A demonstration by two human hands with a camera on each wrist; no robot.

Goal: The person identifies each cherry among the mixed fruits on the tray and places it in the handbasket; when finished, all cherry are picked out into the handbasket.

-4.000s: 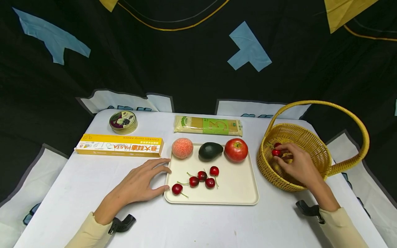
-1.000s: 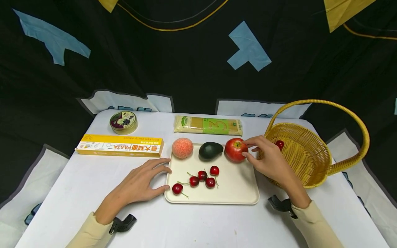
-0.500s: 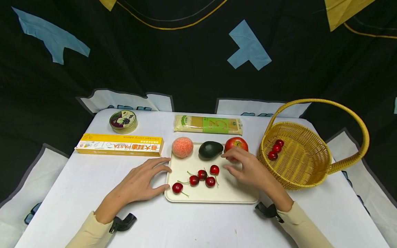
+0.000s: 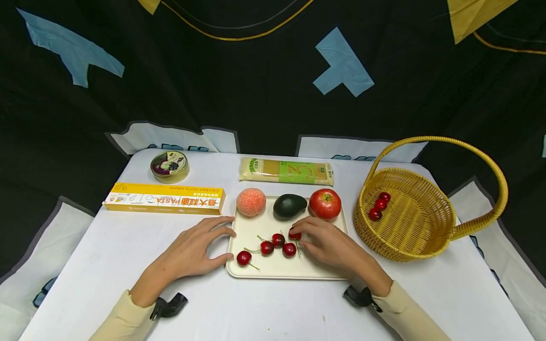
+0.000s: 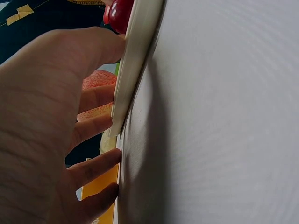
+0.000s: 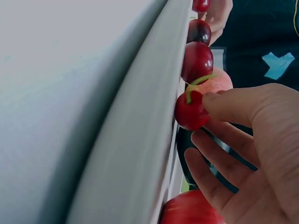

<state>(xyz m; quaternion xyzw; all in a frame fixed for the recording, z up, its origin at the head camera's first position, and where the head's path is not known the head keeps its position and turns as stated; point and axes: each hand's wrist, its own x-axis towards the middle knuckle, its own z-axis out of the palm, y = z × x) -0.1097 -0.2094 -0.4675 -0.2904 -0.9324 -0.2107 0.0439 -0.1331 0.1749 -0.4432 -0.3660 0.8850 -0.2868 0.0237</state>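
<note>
My left hand [image 4: 192,248] rests at the left edge of the cream tray [image 4: 315,271], its spread fingertips and thumb touching the rim. Over the tray's right half, my right hand [image 4: 330,244] has thumb and index finger at a red cherry [image 6: 189,112] with a green stem, pinching it while it sits on the tray. In the head view fingers partly cover that cherry. Several other cherries [image 4: 266,249] lie to its left. Behind them are a peach-like pink fruit [image 4: 250,202], a dark green avocado [image 4: 290,207] and a red apple [image 4: 325,204].
A yellow wicker basket [image 4: 411,246] with a tall handle stands right of the tray, holding three cherries [image 4: 380,204]. At the back lie a pasta packet [image 4: 286,171], a yellow pasta box [image 4: 164,199] and a round tin [image 4: 169,167].
My right hand has left the basket, passed in front of the apple and come down leftward to the cherry on the tray. Three cherries now show in the basket. My left hand stays put.
</note>
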